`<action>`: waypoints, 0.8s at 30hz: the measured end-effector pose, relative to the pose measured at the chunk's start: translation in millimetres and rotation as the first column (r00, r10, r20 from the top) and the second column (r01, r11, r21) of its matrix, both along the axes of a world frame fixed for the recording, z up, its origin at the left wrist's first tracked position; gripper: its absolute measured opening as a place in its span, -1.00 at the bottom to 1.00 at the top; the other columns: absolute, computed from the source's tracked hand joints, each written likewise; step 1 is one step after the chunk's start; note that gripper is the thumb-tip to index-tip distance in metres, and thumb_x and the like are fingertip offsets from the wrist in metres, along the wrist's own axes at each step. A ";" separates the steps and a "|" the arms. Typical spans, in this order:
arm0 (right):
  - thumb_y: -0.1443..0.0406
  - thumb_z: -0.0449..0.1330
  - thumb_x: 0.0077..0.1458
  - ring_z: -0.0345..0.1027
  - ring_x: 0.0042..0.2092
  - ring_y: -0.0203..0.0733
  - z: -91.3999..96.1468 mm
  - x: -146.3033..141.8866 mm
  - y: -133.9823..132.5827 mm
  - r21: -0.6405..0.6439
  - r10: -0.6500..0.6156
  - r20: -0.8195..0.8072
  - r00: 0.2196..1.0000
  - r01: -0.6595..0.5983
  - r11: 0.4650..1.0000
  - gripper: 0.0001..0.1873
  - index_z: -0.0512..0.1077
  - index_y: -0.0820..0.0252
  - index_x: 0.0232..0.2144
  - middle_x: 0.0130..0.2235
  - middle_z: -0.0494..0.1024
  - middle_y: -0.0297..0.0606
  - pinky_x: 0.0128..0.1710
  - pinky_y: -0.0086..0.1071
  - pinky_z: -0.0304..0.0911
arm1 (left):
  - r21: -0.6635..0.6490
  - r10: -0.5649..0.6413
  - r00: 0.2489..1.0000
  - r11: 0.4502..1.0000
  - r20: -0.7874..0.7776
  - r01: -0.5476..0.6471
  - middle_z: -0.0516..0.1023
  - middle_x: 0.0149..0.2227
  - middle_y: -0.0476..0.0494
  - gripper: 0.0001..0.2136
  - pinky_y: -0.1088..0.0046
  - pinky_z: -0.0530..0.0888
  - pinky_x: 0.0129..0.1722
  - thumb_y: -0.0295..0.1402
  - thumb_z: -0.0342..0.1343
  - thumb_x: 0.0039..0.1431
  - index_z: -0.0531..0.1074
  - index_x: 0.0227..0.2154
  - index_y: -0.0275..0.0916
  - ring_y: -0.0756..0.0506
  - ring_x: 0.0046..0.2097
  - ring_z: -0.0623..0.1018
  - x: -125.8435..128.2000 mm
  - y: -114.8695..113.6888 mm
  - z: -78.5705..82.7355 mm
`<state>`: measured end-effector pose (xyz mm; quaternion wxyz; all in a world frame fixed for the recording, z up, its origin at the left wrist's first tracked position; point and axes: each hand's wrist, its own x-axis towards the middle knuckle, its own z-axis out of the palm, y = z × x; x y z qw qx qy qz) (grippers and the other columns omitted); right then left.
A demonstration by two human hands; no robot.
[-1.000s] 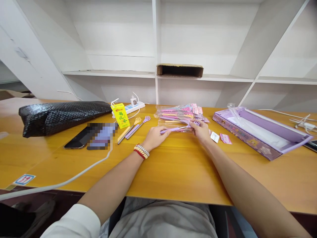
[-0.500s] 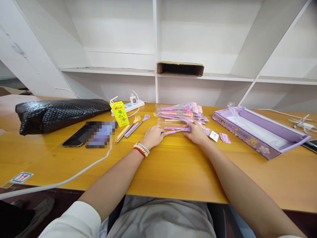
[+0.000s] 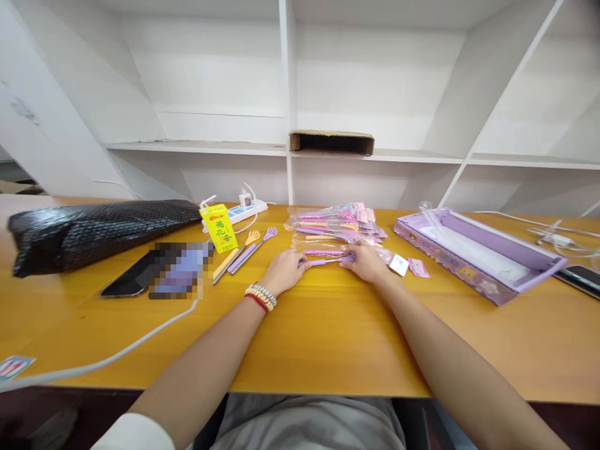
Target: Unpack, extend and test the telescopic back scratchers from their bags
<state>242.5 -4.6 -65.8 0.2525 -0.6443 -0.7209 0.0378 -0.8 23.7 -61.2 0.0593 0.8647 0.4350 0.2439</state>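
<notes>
A purple back scratcher [image 3: 317,262] with a short metal rod lies level between my hands, low over the table. My left hand [image 3: 284,272], with coiled bands at the wrist, pinches its handle end. At the claw end, the fingers of my right hand [image 3: 364,261] are closed and partly cover the prongs. Just beyond lies a pile of back scratchers in clear bags [image 3: 330,226] with pink cards. Left of my hands rest an unwrapped yellow back scratcher [image 3: 225,265] and a purple one [image 3: 244,257]. A white tag [image 3: 398,265] and a pink card [image 3: 419,268] lie by my right hand.
An open purple display box [image 3: 487,281] stands right. To the left are a yellow drink carton [image 3: 219,228], a phone [image 3: 126,278] and a black bubble-wrapped parcel [image 3: 103,231]. A white cable [image 3: 140,342] crosses the table. A power strip [image 3: 248,211] sits before the white shelves.
The camera view has shifted, so the tabletop things sit slightly lower and further left in the picture. Both hands keep their hold on the purple back scratcher.
</notes>
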 end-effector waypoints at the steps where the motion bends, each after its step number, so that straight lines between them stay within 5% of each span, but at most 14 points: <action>1: 0.15 0.28 -0.14 0.28 -0.15 -0.15 0.5 -0.4 0.0 0.001 0.003 0.003 1.000 -0.003 1.000 -0.73 0.47 0.11 -0.34 -0.21 0.36 -0.21 -0.09 -0.29 0.15 | 0.003 -0.006 1.000 1.000 -0.011 0.006 0.49 -0.33 -0.19 -0.72 0.36 0.35 -0.22 -0.14 -0.02 0.12 0.49 -0.36 -0.20 -0.13 -0.25 0.45 -0.3 1.1 -0.5; 18: 0.07 0.26 -0.14 0.32 -0.14 -0.05 13.8 -3.5 -8.7 -0.029 -0.013 0.147 0.989 0.017 0.999 -0.61 0.48 0.08 -0.22 -0.15 0.42 -0.14 -0.17 -0.28 0.18 | 0.062 0.032 0.999 0.998 0.001 -0.032 0.45 -0.30 -0.22 -0.77 0.27 0.33 -0.12 -0.20 0.04 0.08 0.48 -0.33 -0.23 -0.19 -0.17 0.42 0.7 -2.3 -0.3; 21: 0.09 0.22 -0.10 0.35 -0.22 -0.03 27.8 -4.3 -13.8 0.051 -0.104 0.113 0.988 0.099 0.994 -0.66 0.49 0.10 -0.25 -0.23 0.49 -0.14 -0.27 -0.26 0.19 | 0.170 0.044 0.996 0.984 0.081 -0.058 0.42 -0.26 -0.22 -0.76 0.26 0.31 -0.08 -0.23 0.07 0.06 0.45 -0.27 -0.27 -0.18 -0.14 0.40 3.7 -11.8 11.9; 24: 0.17 0.16 -0.02 0.34 -0.38 -0.19 53.1 -7.9 -24.0 0.286 -0.123 -0.126 0.984 0.155 0.946 -0.79 0.49 0.15 -0.38 -0.39 0.52 -0.23 -0.34 -0.32 0.20 | 0.278 -0.071 0.990 0.960 0.125 0.034 0.43 -0.28 -0.20 -0.78 0.32 0.33 -0.12 -0.27 -0.04 0.14 0.42 -0.31 -0.29 -0.12 -0.18 0.41 8.8 -34.3 39.6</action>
